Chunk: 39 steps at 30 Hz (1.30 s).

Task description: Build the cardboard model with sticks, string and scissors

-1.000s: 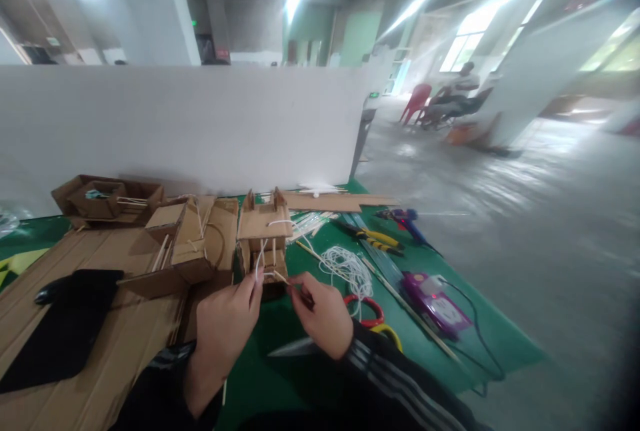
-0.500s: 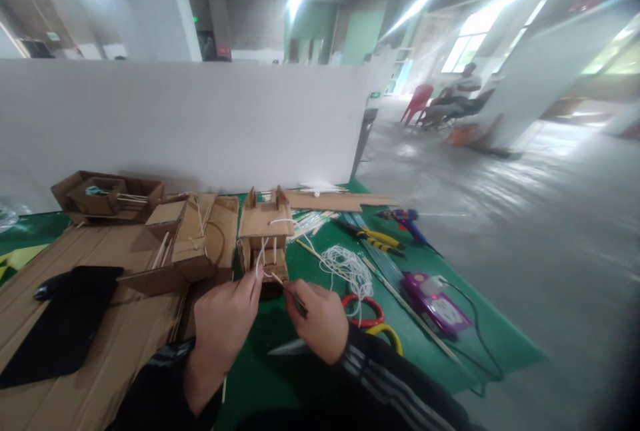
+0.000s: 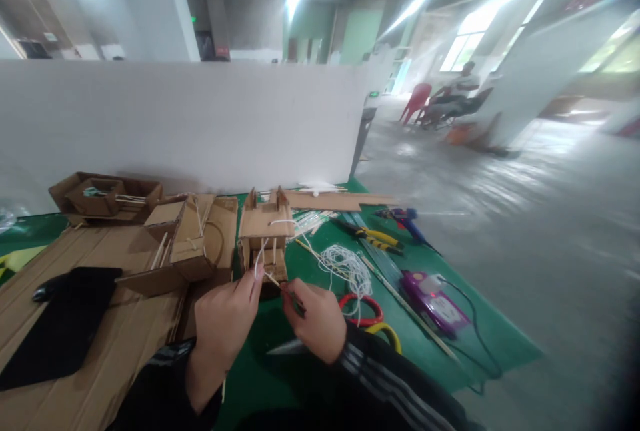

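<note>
A small cardboard structure (image 3: 265,221) with wooden sticks in its lower part stands on the green table in front of me. My left hand (image 3: 227,311) is closed, thumb and fingertips pinching a white string (image 3: 259,254) at the structure's front edge. The string runs up to the structure's top panel. My right hand (image 3: 317,318) pinches a thin wooden stick (image 3: 273,279) just right of my left fingertips; the stick's other end points toward the string. Scissors with red and yellow handles (image 3: 384,332) lie partly under my right hand and sleeve.
Tangled white string (image 3: 347,268), pliers (image 3: 383,239), a glue gun (image 3: 407,218) and a purple power strip (image 3: 435,304) lie right. Left are cardboard assemblies (image 3: 193,244) and a black pad (image 3: 65,324) on cardboard (image 3: 135,324). Behind stands a white partition (image 3: 200,124); a person (image 3: 460,88) sits far off.
My right hand has shifted very slightly left, and the stick in it now slants more, its tip closer to my left fingertips. The left hand keeps its pinch.
</note>
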Available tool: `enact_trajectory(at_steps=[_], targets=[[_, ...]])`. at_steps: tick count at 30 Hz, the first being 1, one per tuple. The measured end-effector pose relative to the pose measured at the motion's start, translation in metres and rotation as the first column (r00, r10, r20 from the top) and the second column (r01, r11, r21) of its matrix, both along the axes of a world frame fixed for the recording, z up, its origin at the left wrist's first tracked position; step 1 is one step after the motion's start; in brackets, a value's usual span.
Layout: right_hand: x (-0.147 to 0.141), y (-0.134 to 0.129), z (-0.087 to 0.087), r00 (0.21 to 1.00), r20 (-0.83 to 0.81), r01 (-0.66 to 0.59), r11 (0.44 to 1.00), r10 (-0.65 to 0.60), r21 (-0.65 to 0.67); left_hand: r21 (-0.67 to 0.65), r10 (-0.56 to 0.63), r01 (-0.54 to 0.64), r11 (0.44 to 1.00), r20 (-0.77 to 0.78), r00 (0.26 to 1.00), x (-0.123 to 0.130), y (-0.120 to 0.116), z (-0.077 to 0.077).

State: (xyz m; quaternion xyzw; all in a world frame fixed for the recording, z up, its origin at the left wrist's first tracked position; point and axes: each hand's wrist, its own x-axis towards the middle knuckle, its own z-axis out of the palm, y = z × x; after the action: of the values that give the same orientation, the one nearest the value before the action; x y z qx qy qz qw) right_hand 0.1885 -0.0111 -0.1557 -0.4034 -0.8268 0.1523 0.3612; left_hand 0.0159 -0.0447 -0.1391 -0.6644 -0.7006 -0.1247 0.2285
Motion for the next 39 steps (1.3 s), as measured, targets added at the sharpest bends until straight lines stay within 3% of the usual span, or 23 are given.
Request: enact_trajectory(at_steps=[8,13,17,20,22,30,39], targets=[[0.002,0.001,0.0,1.0,-0.011,0.025,0.999,-0.025,-0.023,-0.097,-0.014,0.02,0.995,0.062,0.998,0.001,0.002,0.0],[0.002,0.002,-0.001,1.0,0.012,0.027,0.999,-0.026,-0.027,-0.178,0.003,0.048,0.983,0.277,0.961,0.003,0.003,0.008],[0.002,0.002,0.0,0.999,0.027,0.018,0.999,-0.018,-0.03,-0.035,-0.141,0.176,0.984,0.459,0.877,0.007,-0.003,0.011],[0.004,0.002,0.001,0.999,0.036,0.009,0.999,-0.008,-0.031,0.096,-0.217,0.195,0.976,0.447,0.868,0.01,-0.008,0.012],[0.004,0.002,0.0,0.999,0.042,0.004,1.0,-0.003,-0.029,0.104,-0.221,0.195,0.975,0.436,0.873,0.011,-0.008,0.014],[0.005,0.001,-0.003,0.998,0.058,0.021,1.0,-0.019,-0.023,-0.149,-0.006,0.054,0.987,0.306,0.952,0.024,0.001,0.03],[0.008,0.0,0.001,0.997,0.057,0.049,0.998,-0.047,-0.036,-0.237,0.005,0.067,0.969,0.293,0.956,0.033,0.011,0.032]])
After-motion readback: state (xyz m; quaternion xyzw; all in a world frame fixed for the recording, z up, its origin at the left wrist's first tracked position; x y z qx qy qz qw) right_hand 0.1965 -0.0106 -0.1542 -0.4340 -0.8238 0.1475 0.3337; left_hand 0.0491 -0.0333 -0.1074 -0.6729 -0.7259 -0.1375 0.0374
